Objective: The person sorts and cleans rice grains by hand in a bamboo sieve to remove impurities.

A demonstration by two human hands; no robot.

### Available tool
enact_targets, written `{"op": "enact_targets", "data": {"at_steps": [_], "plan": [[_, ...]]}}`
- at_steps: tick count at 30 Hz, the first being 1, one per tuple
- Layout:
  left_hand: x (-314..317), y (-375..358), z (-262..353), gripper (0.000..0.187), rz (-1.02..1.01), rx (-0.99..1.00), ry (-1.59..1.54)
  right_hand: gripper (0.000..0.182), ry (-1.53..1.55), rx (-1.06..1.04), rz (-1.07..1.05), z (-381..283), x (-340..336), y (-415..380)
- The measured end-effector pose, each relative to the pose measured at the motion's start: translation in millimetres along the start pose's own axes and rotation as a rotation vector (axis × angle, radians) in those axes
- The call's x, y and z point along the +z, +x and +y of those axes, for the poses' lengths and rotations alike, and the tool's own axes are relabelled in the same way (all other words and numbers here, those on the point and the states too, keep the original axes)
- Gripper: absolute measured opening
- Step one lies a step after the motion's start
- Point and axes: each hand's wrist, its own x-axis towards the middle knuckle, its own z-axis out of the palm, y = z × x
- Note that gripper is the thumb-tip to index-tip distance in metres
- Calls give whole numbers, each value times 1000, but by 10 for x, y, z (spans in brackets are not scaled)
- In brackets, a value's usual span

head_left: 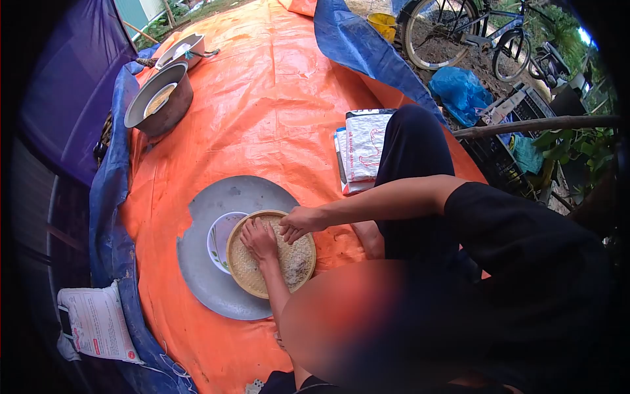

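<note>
A round woven basket [237, 276] with pale grains and a greyish heap inside rests partly over a white bowl [219, 241] with a leaf pattern. Both are on a large grey round tray [203, 289] with a broken edge. My left hand [260, 240] lies over the upper left part of the basket, its fingers spread on the grains. Over the upper right rim is my right hand [302, 223], its fingers curled together above the grains; whatever they hold is too small to make out.
An orange tarp [262, 125] covers the ground. A deep grey basin [172, 115] and another basin [177, 50] stand at the upper left. Folded printed sacks [365, 144] lie beside my knee. A white sack [98, 322] is at the lower left, and a bicycle [482, 39] stands upper right.
</note>
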Motion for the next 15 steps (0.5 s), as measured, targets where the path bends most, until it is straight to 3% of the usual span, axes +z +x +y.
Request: {"op": "enact_targets", "data": {"at_steps": [5, 14, 15], "plan": [[52, -60, 22, 44, 101, 29, 30, 44, 11, -5, -10, -8, 5, -5], [212, -95, -38, 46, 23, 178, -58, 39, 11, -34, -66, -56, 33, -51], [170, -108, 7, 46, 73, 127, -20, 39, 3, -31, -101, -63, 11, -53]]}}
